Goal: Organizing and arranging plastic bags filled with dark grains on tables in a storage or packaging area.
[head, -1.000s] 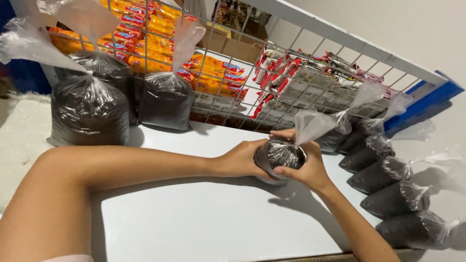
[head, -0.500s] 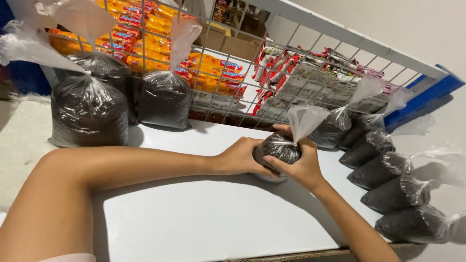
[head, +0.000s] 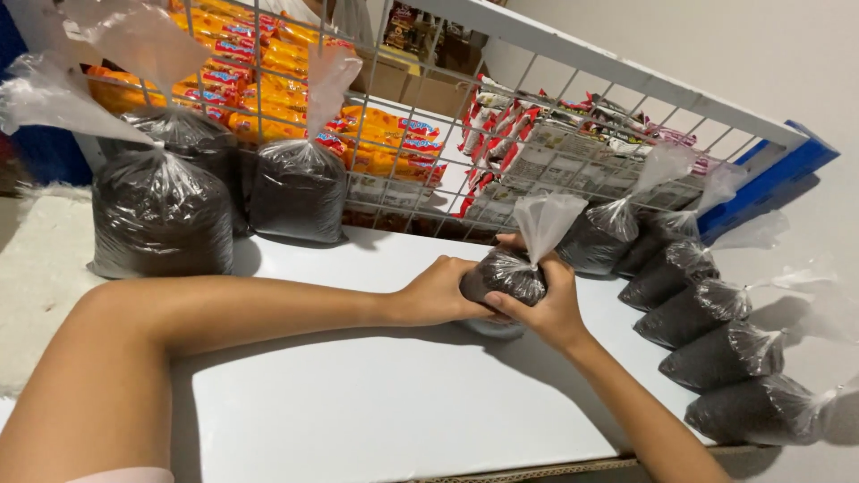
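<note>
A small clear plastic bag (head: 506,273) filled with dark granules stands on the white tabletop (head: 358,394), its gathered neck pointing up. My left hand (head: 438,291) cups its left side. My right hand (head: 546,300) wraps the right side, thumb across the front below the twisted neck. The bag's loose plastic top (head: 548,224) sticks up above my fingers.
Several filled small bags (head: 707,309) lie in a row along the right edge. Three larger dark bags (head: 161,215) stand at the back left. A white wire rack (head: 429,116) behind holds orange and red snack packets. A blue crate edge (head: 769,183) shows far right.
Both hands have stayed on the small bag and shifted it slightly toward me. The neck looks more tightly gathered than a second ago.
</note>
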